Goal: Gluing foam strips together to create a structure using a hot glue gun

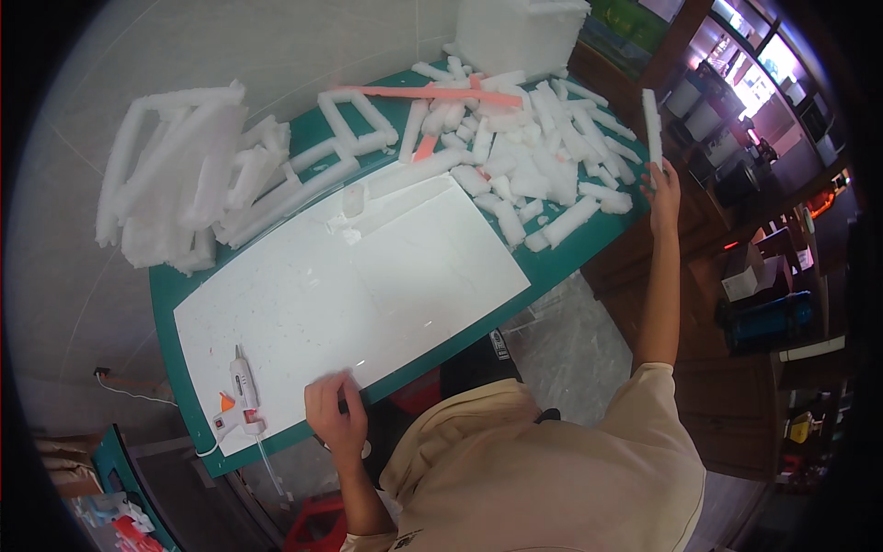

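My right hand is raised past the right end of the table, its fingers gripping the lower end of a white foam strip that stands almost upright. At the table's near edge rests my left hand, its fingers curled in loosely and nothing visible in them. Under it lies a white board with small crumbs on it. To the left of that hand a white glue gun lies on the board, a clear glue stick sticking out of its back. A small foam block sits on the board's far part.
Loose foam strips are heaped at the table's far right, with pinkish-red strips among them. Foam frames are stacked at the far left. Behind stands a big white foam box. A wooden cabinet flanks the right side.
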Tool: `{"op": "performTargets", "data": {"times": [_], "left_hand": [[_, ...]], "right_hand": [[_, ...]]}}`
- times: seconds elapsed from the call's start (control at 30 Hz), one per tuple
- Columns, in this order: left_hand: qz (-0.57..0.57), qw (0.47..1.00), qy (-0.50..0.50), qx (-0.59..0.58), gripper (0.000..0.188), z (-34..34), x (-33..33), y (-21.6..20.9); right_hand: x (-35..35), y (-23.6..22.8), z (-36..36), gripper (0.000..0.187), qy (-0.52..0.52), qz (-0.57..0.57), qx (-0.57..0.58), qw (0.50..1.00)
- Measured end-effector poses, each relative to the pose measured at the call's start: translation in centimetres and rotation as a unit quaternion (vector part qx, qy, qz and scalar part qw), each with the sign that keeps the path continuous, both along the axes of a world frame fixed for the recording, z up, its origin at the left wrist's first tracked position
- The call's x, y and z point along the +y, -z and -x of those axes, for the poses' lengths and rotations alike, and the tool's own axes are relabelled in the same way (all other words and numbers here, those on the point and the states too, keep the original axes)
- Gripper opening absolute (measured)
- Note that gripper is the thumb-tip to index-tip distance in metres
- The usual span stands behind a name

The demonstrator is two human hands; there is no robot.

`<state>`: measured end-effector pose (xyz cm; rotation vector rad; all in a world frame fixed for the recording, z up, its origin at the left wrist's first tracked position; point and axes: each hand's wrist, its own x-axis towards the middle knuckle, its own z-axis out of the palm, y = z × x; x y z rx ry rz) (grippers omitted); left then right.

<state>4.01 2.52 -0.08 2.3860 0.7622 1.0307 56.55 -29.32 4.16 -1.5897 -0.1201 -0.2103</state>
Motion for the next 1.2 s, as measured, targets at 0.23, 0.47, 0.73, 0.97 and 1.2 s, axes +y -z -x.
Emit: {"op": "performTargets", "data": {"times": [0.23,0.47,0.73,0.97,1.2], "left_hand": [[-0.011,1.000,-0.006,-0.006,0.013,0.0,0.0,0.0],[-0.002,1.000,-0.002,-0.017,0.014,-0.2,-0.1,-0.1],[0.011,1.000,0.006,-0.021,0.015,-0.4,-0.1,-0.4],[-0.016,1.000,0.001,-0.021,0.012,-0.4,-0.2,-0.3],[0.008,1.000,0.013,-0.017,0.016,-0.1,-0.1,-0.2]], "right_hand": [[6.2,0.6,-4.5,0.066,0.027,0.328,-0.093,0.940],[6.4,0.5,-6.7,0.074,-0.028,0.469,-0.090,0.878],[5.0,-2.0,-4.7,0.060,-0.031,0.246,-0.097,0.964],[1.9,-1.9,-4.5,0.049,-0.088,0.173,0.004,0.981],[0.3,-3.2,1.5,0.041,-0.161,-0.038,0.006,0.986]]}}
